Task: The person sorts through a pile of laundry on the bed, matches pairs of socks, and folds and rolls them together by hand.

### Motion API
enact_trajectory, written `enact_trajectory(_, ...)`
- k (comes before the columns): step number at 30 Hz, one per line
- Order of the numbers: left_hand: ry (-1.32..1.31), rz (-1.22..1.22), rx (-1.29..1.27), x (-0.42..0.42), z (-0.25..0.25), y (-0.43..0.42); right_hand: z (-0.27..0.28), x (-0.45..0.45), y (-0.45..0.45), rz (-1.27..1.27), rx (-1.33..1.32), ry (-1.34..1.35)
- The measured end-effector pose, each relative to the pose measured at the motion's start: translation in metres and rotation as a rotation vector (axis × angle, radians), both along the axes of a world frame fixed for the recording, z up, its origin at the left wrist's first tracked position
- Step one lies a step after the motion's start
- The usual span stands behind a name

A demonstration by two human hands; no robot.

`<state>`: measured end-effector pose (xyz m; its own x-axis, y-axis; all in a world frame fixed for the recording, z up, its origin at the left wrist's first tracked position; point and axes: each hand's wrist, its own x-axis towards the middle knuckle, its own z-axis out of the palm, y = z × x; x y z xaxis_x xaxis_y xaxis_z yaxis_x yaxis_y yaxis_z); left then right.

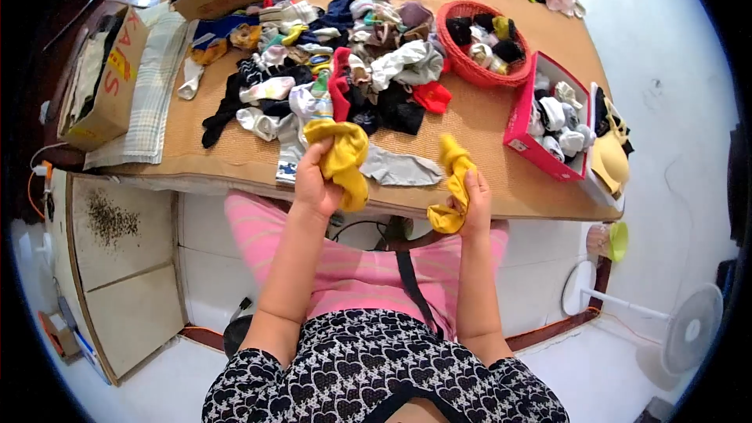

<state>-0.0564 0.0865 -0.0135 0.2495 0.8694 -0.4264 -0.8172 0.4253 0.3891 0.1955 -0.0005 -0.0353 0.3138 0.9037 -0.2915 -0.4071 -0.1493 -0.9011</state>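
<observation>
A yellow sock (348, 163) hangs bunched from my left hand (316, 182), whose fingers are closed round it near the mat's front edge. Farther right, my right hand (475, 202) grips a second yellow sock (457, 180), partly twisted. The two socks are apart. Beyond my hands spreads a mixed pile of socks (321, 55), with a red sock (340, 86) close behind the left one. A grey sock (401, 167) lies flat between my hands, and a light sock with a blue pattern (288, 153) lies just left of my left hand.
On the right stand a red basket (470, 70) and a pink box (521, 129), both holding socks. A beige bra (611, 160) lies beside the box. Cardboard boxes (117, 86) of clothes stand at the left and back left. A white fan (691, 330) is at lower right.
</observation>
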Motion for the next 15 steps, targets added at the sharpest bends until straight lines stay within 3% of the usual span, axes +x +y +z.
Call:
enact_trajectory(5, -0.553, -0.009, 0.235, 0.028, -0.001, 0.022, -0.014, 0.016, -0.013, -0.102, -0.029, -0.032)
enact_trajectory(6, -0.491, 0.042, 0.16, 0.034, -0.004, 0.027, -0.015, 0.016, -0.015, -0.088, -0.019, -0.027)
enact_trajectory(8, -0.031, 0.081, 0.021, 0.038, -0.041, 0.039, -0.006, 0.011, -0.02, -0.075, 0.009, -0.013)
enact_trajectory(9, 0.279, -0.012, -0.026, 0.034, -0.063, 0.037, -0.001, 0.008, -0.021, -0.039, 0.029, -0.009)
enact_trajectory(10, 0.533, -0.002, -0.262, 0.042, -0.035, 0.02, 0.001, 0.006, -0.023, -0.005, 0.047, -0.005)
enact_trajectory(12, 0.946, 0.135, 0.094, 0.057, -0.053, -0.01, -0.002, 0.0, -0.025, -0.02, 0.059, -0.002)
enact_trajectory(13, 1.189, 0.062, 0.337, 0.061, -0.046, -0.028, 0.001, -0.004, -0.027, 0.051, 0.071, -0.092)
enact_trajectory(14, 1.004, -0.078, 0.46, 0.066, -0.039, -0.042, 0.005, -0.007, -0.03, 0.125, 0.082, -0.183)
enact_trajectory(15, 1.006, -0.216, 0.614, 0.069, -0.038, -0.051, 0.01, -0.01, -0.031, 0.191, 0.039, -0.153)
